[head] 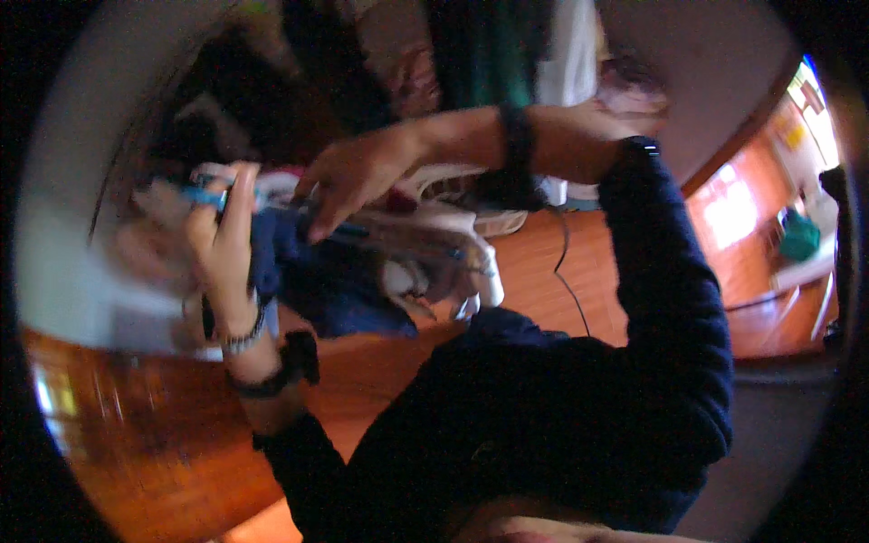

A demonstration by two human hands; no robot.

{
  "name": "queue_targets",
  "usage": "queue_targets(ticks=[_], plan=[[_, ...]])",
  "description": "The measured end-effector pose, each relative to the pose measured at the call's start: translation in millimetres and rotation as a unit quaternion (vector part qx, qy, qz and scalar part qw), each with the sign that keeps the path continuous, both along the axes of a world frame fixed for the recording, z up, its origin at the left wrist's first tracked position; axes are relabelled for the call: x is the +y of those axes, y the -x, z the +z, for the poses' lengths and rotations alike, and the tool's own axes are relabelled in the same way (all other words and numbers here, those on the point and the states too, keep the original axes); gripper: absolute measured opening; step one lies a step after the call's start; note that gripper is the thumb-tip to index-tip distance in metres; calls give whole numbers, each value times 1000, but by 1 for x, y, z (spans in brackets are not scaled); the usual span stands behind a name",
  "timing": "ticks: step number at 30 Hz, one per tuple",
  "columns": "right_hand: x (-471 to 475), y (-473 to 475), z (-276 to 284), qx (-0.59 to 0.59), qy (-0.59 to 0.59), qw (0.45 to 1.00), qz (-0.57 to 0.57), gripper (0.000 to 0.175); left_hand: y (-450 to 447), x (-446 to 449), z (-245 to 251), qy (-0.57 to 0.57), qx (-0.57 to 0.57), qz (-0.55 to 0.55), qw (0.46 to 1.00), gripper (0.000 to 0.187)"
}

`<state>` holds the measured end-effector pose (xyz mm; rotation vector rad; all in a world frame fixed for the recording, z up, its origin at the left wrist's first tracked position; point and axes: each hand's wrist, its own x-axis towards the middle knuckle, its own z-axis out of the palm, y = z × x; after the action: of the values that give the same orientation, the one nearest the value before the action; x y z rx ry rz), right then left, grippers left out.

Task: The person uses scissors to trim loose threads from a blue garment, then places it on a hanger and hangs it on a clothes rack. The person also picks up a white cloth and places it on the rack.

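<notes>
On the left of the view, my left hand (227, 241) is raised, its fingers around a light-blue thin object (206, 197), perhaps a hanger; blur hides its exact form. A dark-blue cloth garment (333, 292) hangs just to the right of this hand. My right hand (366, 173) reaches across from the right, fingers bent down over the top of the dark-blue garment; whether the fingertips pinch it cannot be made out. Both wrists wear dark bands, and the left one also has a beaded bracelet.
Dark, green and white clothes (489, 54) hang at the top. Pale and mixed fabrics (441, 231) lie behind the garment. A dark cable (574, 288) runs down to the reddish wooden floor (543, 265). A green object (799, 237) stands far right, beyond a wall edge.
</notes>
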<state>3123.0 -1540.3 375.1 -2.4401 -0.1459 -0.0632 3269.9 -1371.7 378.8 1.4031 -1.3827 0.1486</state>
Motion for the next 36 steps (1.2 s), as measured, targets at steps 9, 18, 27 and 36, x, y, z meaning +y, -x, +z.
queue_targets(ticks=[9, 18, 27, 36], plan=[[21, 13, 7, -56, -300, 952, 29, 21, 29, -18, 53, -47, 9, -70, 996, 28], [34, 42, 21, -54, -419, 906, 10, 13, 26, -17, 53, -25, 60, -149, 987, 31], [12, 76, 41, -77, -386, 913, -109, 27, 45, -33, 66, 38, 40, -93, 994, 26], [-62, 99, 48, -166, -379, 890, -190, 30, 7, 2, 88, 54, 100, -104, 988, 24]])
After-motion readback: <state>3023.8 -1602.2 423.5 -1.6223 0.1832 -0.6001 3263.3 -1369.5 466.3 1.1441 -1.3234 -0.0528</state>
